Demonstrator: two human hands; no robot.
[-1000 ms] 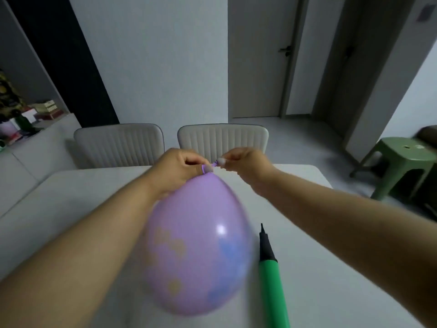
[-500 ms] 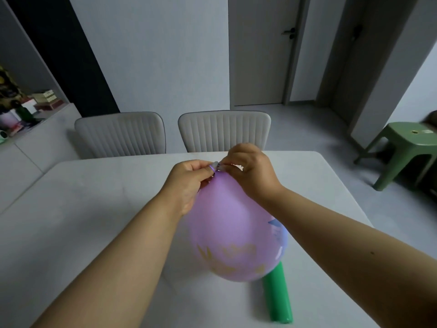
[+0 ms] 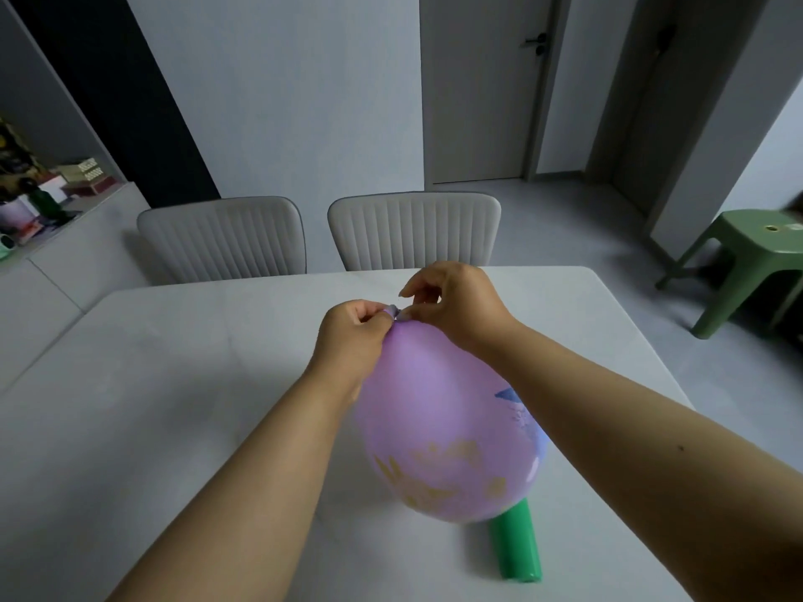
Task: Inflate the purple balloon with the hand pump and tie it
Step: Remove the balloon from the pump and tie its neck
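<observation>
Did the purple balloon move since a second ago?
Yes. The purple balloon has swung right over the table and now covers most of the green pump.

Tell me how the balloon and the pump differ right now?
The balloon is purple, round and printed with patterns; the pump is plain green and tube-shaped. The balloon is held up by its neck, pinched by the left hand and right hand; the pump lies untouched on the table, mostly hidden behind the balloon.

Green hand pump (image 3: 517, 547): front part hidden behind the purple balloon (image 3: 443, 436). Balloon neck (image 3: 393, 311): largely covered by fingers; knot indiscernible.
</observation>
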